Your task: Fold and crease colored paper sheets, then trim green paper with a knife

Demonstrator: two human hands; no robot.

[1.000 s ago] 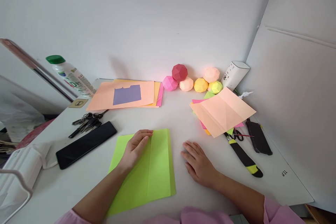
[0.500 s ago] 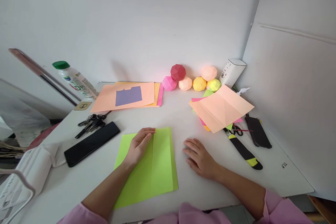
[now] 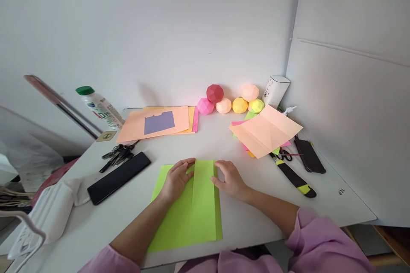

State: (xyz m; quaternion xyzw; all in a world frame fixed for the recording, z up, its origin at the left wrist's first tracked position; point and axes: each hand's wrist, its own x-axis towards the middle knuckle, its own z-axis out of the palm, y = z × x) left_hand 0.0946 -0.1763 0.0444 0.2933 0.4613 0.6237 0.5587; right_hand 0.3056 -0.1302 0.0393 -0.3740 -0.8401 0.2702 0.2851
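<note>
A sheet of bright green paper (image 3: 202, 213) lies near the front of the table, with lengthwise creases and a narrow folded strip along its right side. My left hand (image 3: 178, 180) rests on the left part of the sheet. Its fingertips and thumb are at the upper end of the middle crease, holding the paper there. My right hand (image 3: 232, 180) is at the upper right edge of the sheet. Its curved fingers are apart from the thumb, and the thumb tip touches the folded edge.
Left are a black phone (image 3: 119, 178), keys (image 3: 120, 153), a bottle (image 3: 101, 108) and a white device (image 3: 45, 217). Stacked coloured paper (image 3: 133, 126) and faceted paper balls (image 3: 240, 105) line the wall. Creased peach paper (image 3: 267, 130), a black-and-yellow cutter (image 3: 294, 178) and a dark case (image 3: 309, 155) lie right.
My right hand has moved left from the bare table to the green paper's right edge. My left hand's fingers have curled at the crease. The camera view has shifted slightly.
</note>
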